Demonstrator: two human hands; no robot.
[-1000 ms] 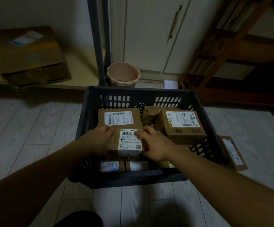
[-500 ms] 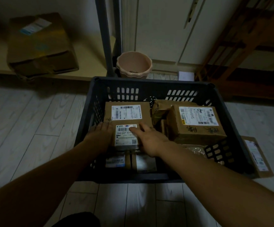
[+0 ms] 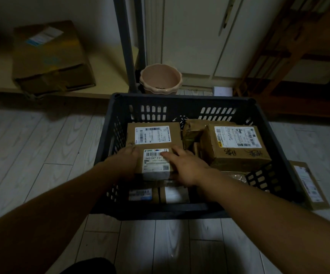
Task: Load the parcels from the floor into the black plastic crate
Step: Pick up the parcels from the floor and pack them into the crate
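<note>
Far left, a large cardboard box [image 3: 49, 58] lies on a raised ledge against the wall, well apart from the crate; the pale plank floor [image 3: 41, 147] between them is open. A pink flowerpot [image 3: 161, 79] stands just behind the crate's far rim, beside a dark post.

The black plastic crate [image 3: 182, 100] sits on the floor in the middle, its near rim close to the person. Inside, six parcels can be counted: a flat labelled box [image 3: 153, 134] at the back left, the small labelled parcel [image 3: 156, 162] lying in front of it, two more labelled parcels [image 3: 140, 194] low at the near wall, a crumpled taped parcel [image 3: 191, 131] at the back centre, and a big box [image 3: 235, 147] on the right with handwriting on its side. Little free room remains, only a gap at the near right corner.

The left hand [image 3: 125, 161] lies flat against the small parcel's left side, fingers extended. The right hand [image 3: 186, 165] rests on its top right edge, fingers spread over the label, loosely curved rather than closed.

Right of the crate, one flat parcel [image 3: 308, 184] lies on the floor, just beside the wall.

Compared with a second ago, the small parcel sits lower in the crate, and the hands press it rather than carry it.
</note>
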